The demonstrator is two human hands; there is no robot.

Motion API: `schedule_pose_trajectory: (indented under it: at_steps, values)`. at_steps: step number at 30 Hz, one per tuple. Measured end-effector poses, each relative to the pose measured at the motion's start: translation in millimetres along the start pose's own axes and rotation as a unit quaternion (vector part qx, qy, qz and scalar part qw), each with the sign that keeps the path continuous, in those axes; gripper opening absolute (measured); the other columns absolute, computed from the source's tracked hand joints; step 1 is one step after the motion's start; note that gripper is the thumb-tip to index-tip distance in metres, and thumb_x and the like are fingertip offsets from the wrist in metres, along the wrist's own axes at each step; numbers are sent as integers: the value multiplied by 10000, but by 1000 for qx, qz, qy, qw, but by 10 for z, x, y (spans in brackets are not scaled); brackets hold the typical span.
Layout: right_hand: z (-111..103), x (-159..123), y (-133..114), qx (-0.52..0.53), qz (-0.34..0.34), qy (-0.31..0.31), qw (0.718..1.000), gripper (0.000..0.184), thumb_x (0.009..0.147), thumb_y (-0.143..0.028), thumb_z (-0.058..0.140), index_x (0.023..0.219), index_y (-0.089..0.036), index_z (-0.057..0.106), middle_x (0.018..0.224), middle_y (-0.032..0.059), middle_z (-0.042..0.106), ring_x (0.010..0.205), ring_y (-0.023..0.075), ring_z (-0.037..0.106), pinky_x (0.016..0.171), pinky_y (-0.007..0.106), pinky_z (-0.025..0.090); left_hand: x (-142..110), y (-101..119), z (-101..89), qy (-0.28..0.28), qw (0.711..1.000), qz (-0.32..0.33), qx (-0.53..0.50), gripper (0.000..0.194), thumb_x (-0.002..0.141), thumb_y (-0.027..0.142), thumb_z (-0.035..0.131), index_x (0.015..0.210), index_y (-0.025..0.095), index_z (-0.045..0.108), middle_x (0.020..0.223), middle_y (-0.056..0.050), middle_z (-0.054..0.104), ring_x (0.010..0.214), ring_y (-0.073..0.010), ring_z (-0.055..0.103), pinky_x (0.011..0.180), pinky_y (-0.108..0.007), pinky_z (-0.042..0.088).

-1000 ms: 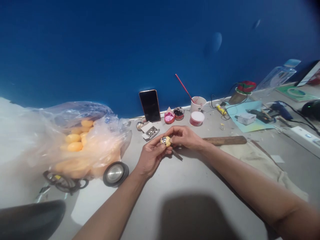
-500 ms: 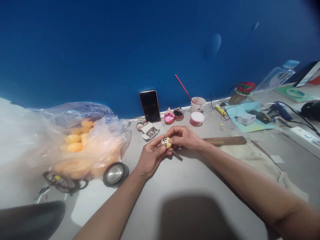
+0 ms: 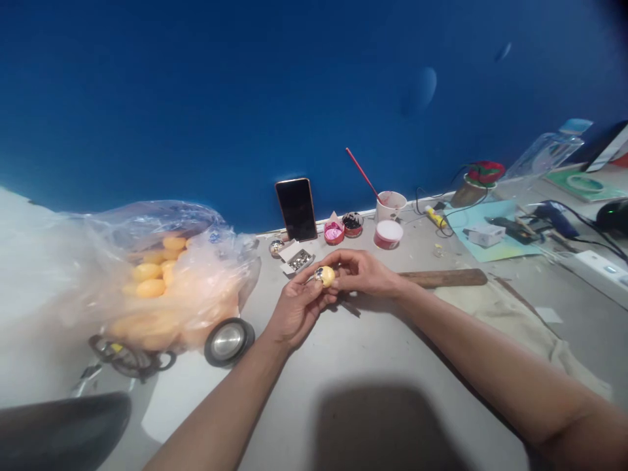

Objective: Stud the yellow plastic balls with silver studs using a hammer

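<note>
Here, both hands (image 3: 299, 311) (image 3: 367, 273) pinch a yellow ball (image 3: 327, 277) (underside hidden, its silver patch (image 3: 318, 275) perhaps studs).

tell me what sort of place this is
Probably a craft workbench by a blue wall, judging by the white cup holding a red stick, the box of shiny pieces and the plastic bag of yellow pieces.

Foreground shadow (image 3: 392, 428), blurred left edge; dark corner
</note>
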State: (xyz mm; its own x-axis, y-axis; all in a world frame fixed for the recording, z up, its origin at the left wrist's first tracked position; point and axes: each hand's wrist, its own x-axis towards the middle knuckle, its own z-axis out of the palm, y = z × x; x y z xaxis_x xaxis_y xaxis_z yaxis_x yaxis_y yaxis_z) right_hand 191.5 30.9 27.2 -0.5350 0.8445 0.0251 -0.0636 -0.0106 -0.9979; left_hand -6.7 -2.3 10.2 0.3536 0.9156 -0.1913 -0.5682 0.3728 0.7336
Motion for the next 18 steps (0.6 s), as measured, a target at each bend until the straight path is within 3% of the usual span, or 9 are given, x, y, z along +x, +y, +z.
schedule_pose_trajectory:
  at_steps: [6, 11, 18]
  values:
    - [89, -8, 13, -8, -27, 38, 999, 348, 812, -305, 852, 1111, -170, 736, 838, 20, 719, 653, 135, 653, 546, 243, 520, -7, -15, -5, 0, 1000, -7, -10, 627, 726, 230, 959, 1298, 143, 717, 1076, -106, 794, 800, -144, 757, 766, -240, 637]
    - [153, -10, -11, -10, -25, 57, 998, 276, 831, -300, 804, 1062, -161, 743, 745, 3, 700, 634, 140, 654, 540, 239, 501, -9, 0, 1, -6, 1000, -10, -16, 597, 733, 209, 951, 1283, 137, 731, 1014, -91, 797, 775, -127, 746, 775, -227, 625]
    - [292, -32, -30, -151, -52, 137, 978, 191, 891, -277, 684, 1044, -178, 738, 882, 21, 725, 703, 142, 643, 622, 264, 511, 12, -4, 21, -5, 999, -11, -41, 553, 728, 197, 951, 1243, 143, 755, 1046, -86, 793, 813, -122, 743, 776, -212, 620]
